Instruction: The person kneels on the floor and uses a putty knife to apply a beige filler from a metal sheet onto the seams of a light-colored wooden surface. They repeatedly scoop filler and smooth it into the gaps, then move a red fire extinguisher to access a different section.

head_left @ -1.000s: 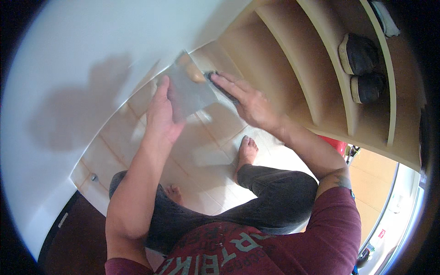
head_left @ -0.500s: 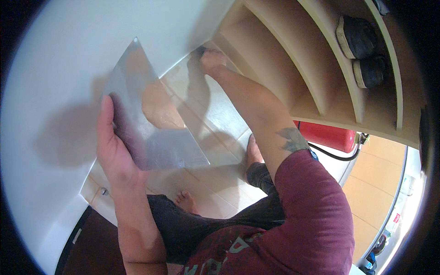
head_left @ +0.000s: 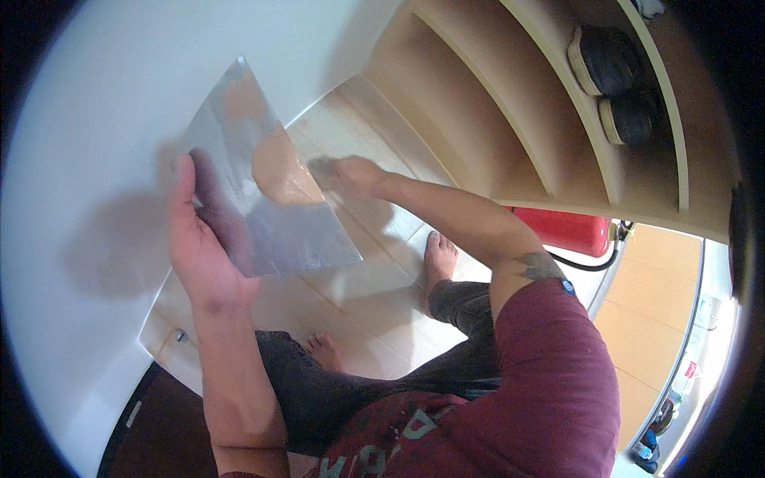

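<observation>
My left hand (head_left: 199,247) grips a shiny square metal sheet (head_left: 263,215) by its left edge and holds it tilted above the pale wood-look floor (head_left: 374,279). The sheet reflects light and a tan patch. My right hand (head_left: 351,174) is stretched forward just past the sheet's right edge, blurred, with its fingers curled. I cannot tell whether it touches the sheet or holds anything. I am crouched low, with my bare feet (head_left: 438,255) on the floor below the sheet.
A white wall (head_left: 103,119) fills the left. A light wooden shelf unit (head_left: 510,119) rises on the right, with a pair of dark shoes (head_left: 617,80) on an upper shelf. A red fire extinguisher (head_left: 566,231) with a black hose lies by its base.
The metal sheet has come up off the floor and closer to me in my left hand. My right hand reached toward the far corner by the shelf, then drew back beside the sheet.
</observation>
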Motion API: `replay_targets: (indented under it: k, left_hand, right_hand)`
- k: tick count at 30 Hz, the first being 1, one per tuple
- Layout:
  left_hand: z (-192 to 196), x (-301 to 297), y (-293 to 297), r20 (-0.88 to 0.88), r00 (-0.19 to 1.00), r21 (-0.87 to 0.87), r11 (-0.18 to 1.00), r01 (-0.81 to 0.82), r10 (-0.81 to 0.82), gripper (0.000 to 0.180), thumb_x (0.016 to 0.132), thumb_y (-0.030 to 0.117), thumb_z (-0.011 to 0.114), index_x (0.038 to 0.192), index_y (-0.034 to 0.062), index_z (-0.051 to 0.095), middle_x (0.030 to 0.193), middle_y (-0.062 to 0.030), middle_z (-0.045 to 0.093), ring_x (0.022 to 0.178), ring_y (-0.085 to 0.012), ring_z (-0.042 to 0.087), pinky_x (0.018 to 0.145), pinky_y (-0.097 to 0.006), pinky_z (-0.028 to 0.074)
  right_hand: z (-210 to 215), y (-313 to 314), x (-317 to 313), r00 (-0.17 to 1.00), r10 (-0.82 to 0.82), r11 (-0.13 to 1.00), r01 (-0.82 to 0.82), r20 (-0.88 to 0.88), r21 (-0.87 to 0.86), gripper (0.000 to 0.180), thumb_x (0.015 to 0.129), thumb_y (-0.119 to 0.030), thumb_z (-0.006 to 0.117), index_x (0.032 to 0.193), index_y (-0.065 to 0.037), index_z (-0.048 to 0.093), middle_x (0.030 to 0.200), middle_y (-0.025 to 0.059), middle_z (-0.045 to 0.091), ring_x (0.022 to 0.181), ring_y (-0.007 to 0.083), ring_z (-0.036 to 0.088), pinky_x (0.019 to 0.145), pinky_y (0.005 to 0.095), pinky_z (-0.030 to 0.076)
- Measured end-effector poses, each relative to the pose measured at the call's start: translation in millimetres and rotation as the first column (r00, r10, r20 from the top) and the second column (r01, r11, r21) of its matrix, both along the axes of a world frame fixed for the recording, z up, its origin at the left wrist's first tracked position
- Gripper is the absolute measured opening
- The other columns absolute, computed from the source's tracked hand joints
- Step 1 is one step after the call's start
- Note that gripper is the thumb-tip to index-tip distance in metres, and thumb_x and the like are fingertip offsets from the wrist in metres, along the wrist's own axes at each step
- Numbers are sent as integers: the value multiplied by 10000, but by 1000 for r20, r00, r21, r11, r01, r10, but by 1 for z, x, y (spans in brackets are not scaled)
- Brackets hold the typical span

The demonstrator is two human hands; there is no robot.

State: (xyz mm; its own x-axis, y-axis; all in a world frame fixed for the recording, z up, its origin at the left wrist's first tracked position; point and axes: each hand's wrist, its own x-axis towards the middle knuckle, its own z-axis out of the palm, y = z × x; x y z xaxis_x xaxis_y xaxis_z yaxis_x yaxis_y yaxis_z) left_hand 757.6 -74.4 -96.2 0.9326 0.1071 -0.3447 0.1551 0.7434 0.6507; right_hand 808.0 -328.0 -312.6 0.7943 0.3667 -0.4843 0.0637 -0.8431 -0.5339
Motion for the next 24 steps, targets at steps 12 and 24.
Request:
replay_targets:
  k: [12,24]
  left_hand:
    - [-22,8,-116,726,330,680,700,-216,-603,430,1050,354,588,1426,149,625,1367,-133,611,1241,-328,591,1066,-451,453]
    - [-25,-47,-237,665,143,746,647,-155,-733,394,995,232,629,1386,232,675,1308,-111,645,1184,-337,608,1017,-437,487]
  right_hand:
    - [218,-86,-85,479,-323,-305,764,-816,569,281,986,-221,590,1178,-20,626,1078,134,727,931,271,735,886,402,609]
    - [280,-194,-237,413,-520,-444,617,-748,650,298,1018,-205,619,1240,-10,582,1130,139,733,1001,230,750,869,347,647]
